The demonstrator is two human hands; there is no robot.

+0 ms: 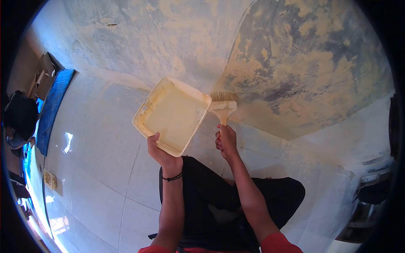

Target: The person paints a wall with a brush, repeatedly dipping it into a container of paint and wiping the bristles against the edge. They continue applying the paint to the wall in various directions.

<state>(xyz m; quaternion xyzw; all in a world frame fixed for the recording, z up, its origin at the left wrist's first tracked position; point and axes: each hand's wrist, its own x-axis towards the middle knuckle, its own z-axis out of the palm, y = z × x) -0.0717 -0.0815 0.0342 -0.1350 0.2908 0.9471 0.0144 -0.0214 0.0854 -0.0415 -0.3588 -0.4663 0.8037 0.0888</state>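
My left hand (162, 154) grips the near edge of a square, pale yellow plastic tub (143, 120), thumb over the rim and the other fingers hidden beneath. Cream-coloured liquid paint (174, 110) lies in the tub. In my right hand (227, 141) is a wide paintbrush (224, 109), fingers wrapped round its handle and bristles pointing away from me. The brush is just right of the tub's far right corner, its bristles overlapping the foot of the wall (291, 67) in this view. That wall carries patchy yellow paint over grey.
Another patchy pale wall (139, 38) meets the painted one at a corner ahead. Light floor tiles (101, 160) surround my crossed legs (202, 185). To the left are a blue mat (57, 109), cardboard boxes (44, 80) and a small yellowish block (49, 179). Dark items (373, 192) stand far right.
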